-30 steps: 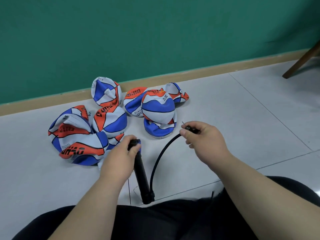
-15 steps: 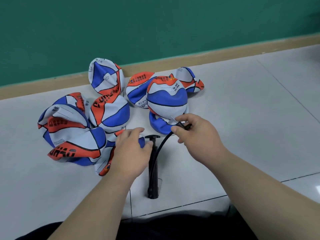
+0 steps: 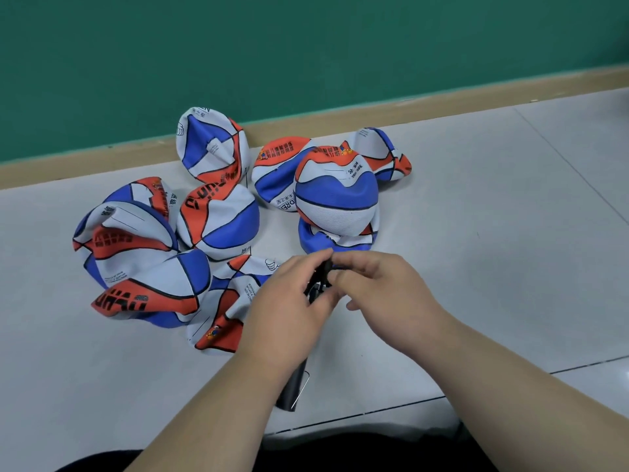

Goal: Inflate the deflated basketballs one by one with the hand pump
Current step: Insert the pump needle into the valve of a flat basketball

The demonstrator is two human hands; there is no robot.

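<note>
Hands together just in front of me: my left hand point(image 3: 289, 301) and my right hand point(image 3: 384, 294) meet fingertip to fingertip over the black hose end point(image 3: 325, 271). My left thumb and forefinger are curled in and pinch it from the near-left side. The right hand's fingers are curled round it from the other side, the lower ones tucked loosely underneath. Most of what sits between the fingertips is covered; I think it is the nozzle piece, but I cannot make out a needle.

The hand pump point(image 3: 290, 390) lies on the grey floor point(image 3: 493, 267) beneath my left wrist and forearm. Its black barrel runs back toward me and a thin wire foot shows at its side.

Just beyond my fingertips stands the nearest basketball point(image 3: 337, 202), caved in so that its white-and-blue dome sits in its own blue underside. A flattened basketball point(image 3: 235, 301) lies against the outer side of my left hand, partly hidden by it. Further out to the left is the deflated pile point(image 3: 136, 267), red, white and blue, crumpled and touching one another. More of them lie beyond the nearest one, toward the green wall point(image 3: 306, 46). Dark trousers point(image 3: 340, 451) fill the edge closest to me.
</note>
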